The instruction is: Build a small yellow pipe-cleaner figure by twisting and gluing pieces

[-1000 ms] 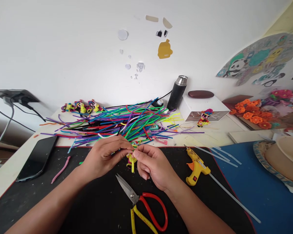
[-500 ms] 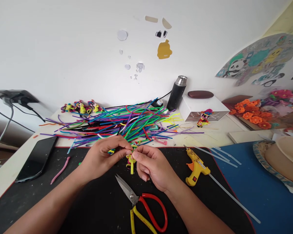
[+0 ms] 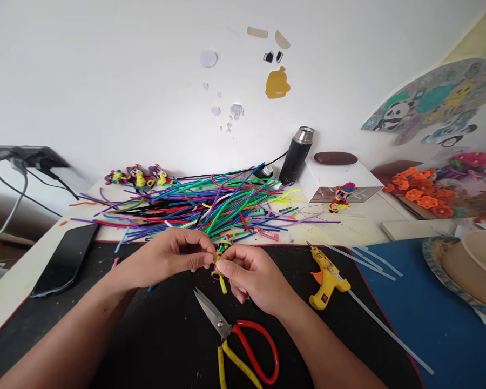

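Figurine (image 3: 224, 244) sits pinched between left hand (image 3: 174, 258) and right hand (image 3: 256, 276) fingertips.

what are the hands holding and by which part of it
The right hand holds a small colourful figure around its middle; the left hand seems to pinch its side, exact spot hidden.

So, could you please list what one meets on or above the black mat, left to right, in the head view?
Phone, pink piece, left hand, figure, right hand, glue gun. The scissors span several of these places, so they are left out.
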Demonstrator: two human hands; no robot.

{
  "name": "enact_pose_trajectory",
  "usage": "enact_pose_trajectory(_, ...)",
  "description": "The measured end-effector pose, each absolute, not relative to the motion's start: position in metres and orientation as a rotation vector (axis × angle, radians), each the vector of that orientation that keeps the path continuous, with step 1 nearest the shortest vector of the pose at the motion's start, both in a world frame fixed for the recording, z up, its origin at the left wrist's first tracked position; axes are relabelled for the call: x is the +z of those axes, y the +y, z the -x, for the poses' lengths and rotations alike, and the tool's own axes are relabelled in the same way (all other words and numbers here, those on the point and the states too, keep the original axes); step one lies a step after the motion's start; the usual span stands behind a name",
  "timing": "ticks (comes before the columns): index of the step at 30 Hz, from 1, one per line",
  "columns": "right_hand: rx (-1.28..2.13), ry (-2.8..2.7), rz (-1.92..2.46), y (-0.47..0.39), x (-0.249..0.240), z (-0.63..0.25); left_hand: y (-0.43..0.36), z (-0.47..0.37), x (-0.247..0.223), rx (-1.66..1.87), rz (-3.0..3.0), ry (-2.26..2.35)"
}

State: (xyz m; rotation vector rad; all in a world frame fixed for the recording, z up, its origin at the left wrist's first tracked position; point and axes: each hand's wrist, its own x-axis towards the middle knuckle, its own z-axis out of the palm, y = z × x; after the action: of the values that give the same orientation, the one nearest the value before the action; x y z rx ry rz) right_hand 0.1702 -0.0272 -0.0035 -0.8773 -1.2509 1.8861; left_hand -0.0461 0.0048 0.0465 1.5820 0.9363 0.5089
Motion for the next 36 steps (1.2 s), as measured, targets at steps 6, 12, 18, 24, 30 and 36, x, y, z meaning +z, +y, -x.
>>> enact_pose_trajectory(6,1.861,-1.351,0.935,-0.026,-0.001,-0.171,0.007,0.051,0.045,0.436,-1.585,0.947)
enact_pose_trajectory(12,1.804,-1.47,1.01,-0.029,0.0,-0.17,0.008,0.056,0.043,0.296,-1.66,1.02)
enact_pose_trajectory(18,1.796,-1.476,1.021,-0.03,-0.003,-0.169,0.009,0.059,0.044,0.215,-1.684,1.037)
enact_pose_trajectory(24,1.794,-1.407,1.011,-0.03,-0.004,-0.167,0.009,0.055,0.044,0.248,-1.621,1.053)
enact_pose_trajectory(30,1.734,-1.339,0.996,-0.03,-0.006,-0.164,0.007,0.043,0.041,0.378,-1.522,1.08)
enact_pose_trajectory(36,1.725,-1.218,0.954,-0.031,-0.01,-0.16,0.002,0.032,0.043,0.548,-1.462,1.143)
